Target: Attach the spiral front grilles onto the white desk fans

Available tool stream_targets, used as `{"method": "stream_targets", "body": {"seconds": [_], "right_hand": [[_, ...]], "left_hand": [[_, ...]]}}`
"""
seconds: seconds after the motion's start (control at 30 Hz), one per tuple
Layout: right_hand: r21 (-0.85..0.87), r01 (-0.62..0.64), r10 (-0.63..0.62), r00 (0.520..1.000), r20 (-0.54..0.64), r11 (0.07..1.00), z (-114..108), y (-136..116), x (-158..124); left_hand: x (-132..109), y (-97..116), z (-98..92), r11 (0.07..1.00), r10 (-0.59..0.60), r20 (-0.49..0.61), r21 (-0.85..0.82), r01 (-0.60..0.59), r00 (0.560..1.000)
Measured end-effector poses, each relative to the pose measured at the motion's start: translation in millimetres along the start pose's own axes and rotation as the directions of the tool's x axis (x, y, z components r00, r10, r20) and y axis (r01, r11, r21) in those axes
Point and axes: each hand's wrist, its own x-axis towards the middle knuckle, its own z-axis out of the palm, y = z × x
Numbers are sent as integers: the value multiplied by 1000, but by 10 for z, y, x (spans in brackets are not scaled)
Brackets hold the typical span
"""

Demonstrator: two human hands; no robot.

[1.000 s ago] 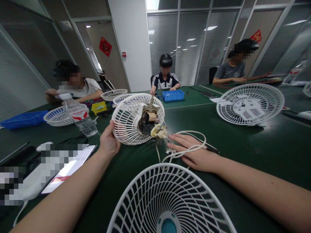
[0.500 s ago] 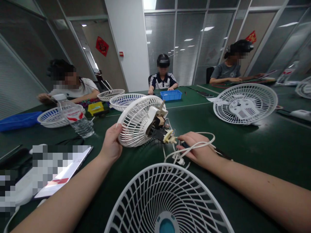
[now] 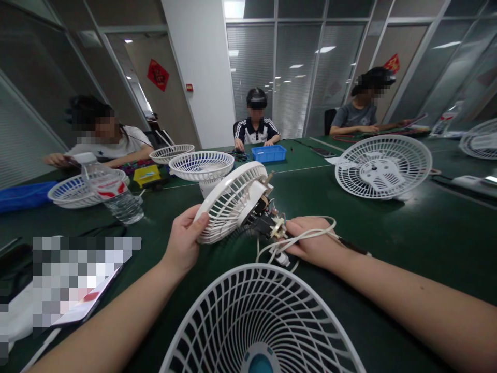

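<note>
My left hand (image 3: 185, 241) grips the lower rim of a white fan rear grille (image 3: 229, 201), tilted so its back faces right. The exposed motor and switch parts (image 3: 266, 217) stick out of the grille's back. My right hand (image 3: 314, 243) is closed at those parts, with the white power cord (image 3: 306, 235) looped over its fingers and a dark tool handle (image 3: 351, 247) trailing behind the wrist. Right in front of me lies a white front grille with a blue hub (image 3: 260, 326).
On the green table (image 3: 407, 228) stand a water bottle (image 3: 111, 189), several white grilles (image 3: 382, 166), a blue bin (image 3: 268, 153), a yellow box (image 3: 146, 175) and a phone at the left. Three other people sit at the far side.
My left hand has turned the grille from face-on to edge-on, back toward the right. My right hand lifted off the table and closed at the motor parts with the cord.
</note>
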Motion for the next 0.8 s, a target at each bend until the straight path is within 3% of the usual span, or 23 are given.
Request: {"method": "stream_targets", "body": {"seconds": [0.2, 0.57, 0.8], "right_hand": [[-22, 4, -4, 1000, -6, 1000, 36, 16, -13], [87, -55, 52, 998, 30, 995, 88, 4, -11], [275, -199, 180, 979, 93, 941, 129, -7, -20]], "left_hand": [[-13, -14, -2, 998, 16, 15, 58, -17, 1000], [-34, -26, 28, 999, 33, 46, 8, -33, 998], [-29, -52, 15, 999, 37, 39, -16, -36, 999]]}}
